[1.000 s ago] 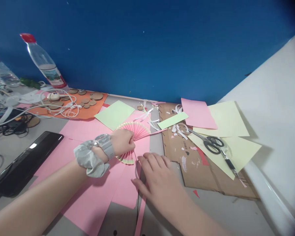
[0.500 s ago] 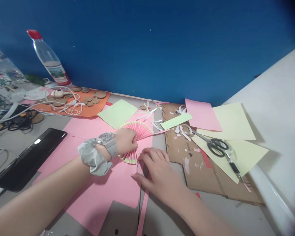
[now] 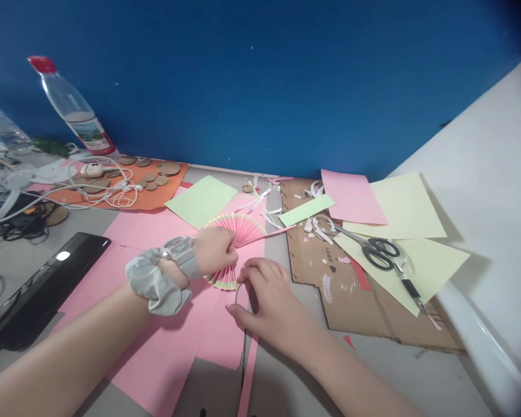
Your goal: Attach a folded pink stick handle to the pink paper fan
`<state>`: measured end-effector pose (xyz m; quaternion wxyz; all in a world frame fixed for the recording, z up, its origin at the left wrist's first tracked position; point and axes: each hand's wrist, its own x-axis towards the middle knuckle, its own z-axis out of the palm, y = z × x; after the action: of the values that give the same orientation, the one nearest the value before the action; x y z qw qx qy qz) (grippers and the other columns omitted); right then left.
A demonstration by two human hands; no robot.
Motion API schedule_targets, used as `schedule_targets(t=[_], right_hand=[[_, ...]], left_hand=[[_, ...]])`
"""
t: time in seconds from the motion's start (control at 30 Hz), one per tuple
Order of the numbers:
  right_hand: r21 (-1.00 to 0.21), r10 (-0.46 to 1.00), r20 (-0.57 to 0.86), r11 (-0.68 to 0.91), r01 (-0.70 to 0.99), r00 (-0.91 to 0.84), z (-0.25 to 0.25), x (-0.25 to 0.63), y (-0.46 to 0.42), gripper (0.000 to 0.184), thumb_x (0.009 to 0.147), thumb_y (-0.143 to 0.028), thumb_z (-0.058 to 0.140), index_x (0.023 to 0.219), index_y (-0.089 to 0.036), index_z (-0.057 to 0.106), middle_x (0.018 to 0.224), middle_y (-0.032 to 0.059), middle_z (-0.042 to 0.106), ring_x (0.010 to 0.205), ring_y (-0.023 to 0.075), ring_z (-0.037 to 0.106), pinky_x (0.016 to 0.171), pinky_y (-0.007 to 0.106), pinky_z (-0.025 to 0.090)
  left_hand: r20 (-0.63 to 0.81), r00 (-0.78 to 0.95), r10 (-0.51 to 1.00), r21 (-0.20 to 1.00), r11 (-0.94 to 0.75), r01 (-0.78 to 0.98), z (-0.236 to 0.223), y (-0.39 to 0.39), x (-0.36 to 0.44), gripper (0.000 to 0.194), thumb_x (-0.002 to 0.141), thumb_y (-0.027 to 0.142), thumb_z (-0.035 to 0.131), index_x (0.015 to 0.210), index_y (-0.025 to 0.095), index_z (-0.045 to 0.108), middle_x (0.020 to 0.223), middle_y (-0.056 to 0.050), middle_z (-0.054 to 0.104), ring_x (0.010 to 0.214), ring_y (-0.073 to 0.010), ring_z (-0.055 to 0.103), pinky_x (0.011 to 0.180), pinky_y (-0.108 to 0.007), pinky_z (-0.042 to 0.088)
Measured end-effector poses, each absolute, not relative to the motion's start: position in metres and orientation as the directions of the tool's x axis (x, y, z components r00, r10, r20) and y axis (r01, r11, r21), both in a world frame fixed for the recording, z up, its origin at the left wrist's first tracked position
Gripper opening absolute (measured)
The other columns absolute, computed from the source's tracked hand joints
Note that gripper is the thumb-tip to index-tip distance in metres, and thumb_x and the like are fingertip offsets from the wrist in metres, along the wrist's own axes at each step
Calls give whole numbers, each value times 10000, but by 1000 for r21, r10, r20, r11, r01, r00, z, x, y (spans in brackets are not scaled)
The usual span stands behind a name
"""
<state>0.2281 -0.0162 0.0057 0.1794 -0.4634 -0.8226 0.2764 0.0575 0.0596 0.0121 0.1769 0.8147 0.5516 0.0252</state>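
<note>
A pleated pink paper fan (image 3: pixel 246 229) with pale yellow-green edging lies spread on pink paper sheets. My left hand (image 3: pixel 215 250), closed in a fist, presses on the fan's middle and hides part of its folds; a grey scrunchie (image 3: pixel 158 282) and a watch (image 3: pixel 183 255) are on that wrist. Just to the right and nearer me, my right hand (image 3: pixel 267 295) curls its fingers and thumb round a thin curved ring (image 3: pixel 238 292), perhaps a tape roll, mostly hidden by the hand. From the fan a narrow pink strip (image 3: pixel 280 231) sticks out to the right.
Scissors (image 3: pixel 380 253) and a craft knife (image 3: pixel 410 288) lie on paper over cardboard (image 3: pixel 356 310) at right. A phone (image 3: pixel 47 284), tangled white cables (image 3: pixel 125 194) and a tilted-looking bottle (image 3: pixel 80 119) are at left. A blue wall (image 3: pixel 260 87) stands behind.
The whole view has shifted slightly, so things appear a little further left. Both hands keep nearly the same pose and place by the fan.
</note>
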Motion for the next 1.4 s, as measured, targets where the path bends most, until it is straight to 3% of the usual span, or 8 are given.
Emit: schedule_targets(t=[0.7,0.93,1.07,1.2,1.4], right_hand=[[-677,871,57,393,623,-488,6,228,-15,194,746,-269,623,880,-210,497,982,32,481,1019,208,436,972,367,295],[-666,860,54,409,623,-507,12,234,-10,180,800,-212,534,974,-207,488,996,35,508,1049,191,440,952,357,298],[-577,902,49,376,725,-428,17,235,-14,90,825,-270,511,872,-197,489,942,34,520,919,193,473,849,367,336],[-422,895,20,412,808,-446,18,223,-28,274,757,-450,591,757,-190,506,890,50,544,869,237,474,771,389,330],[-225,872,-28,471,853,-489,10,217,-32,56,810,-203,518,822,-168,560,840,67,597,809,225,513,727,363,311]], left_hand=[[-157,400,903,306,-341,889,16,60,59,118,690,248,452,584,197,446,569,20,516,548,-140,466,537,-257,311],[-157,398,904,321,-334,886,16,60,59,112,697,242,455,600,195,487,586,15,539,561,-146,484,544,-259,319],[-164,403,900,345,-331,879,17,60,58,116,696,246,463,595,195,490,587,17,553,563,-147,486,545,-260,317],[-176,415,893,377,-329,866,20,60,58,132,721,244,444,605,195,482,593,18,561,563,-144,486,542,-257,313],[-207,444,872,432,-326,841,23,61,53,215,796,319,407,635,195,477,602,12,511,570,-156,456,554,-270,306]])
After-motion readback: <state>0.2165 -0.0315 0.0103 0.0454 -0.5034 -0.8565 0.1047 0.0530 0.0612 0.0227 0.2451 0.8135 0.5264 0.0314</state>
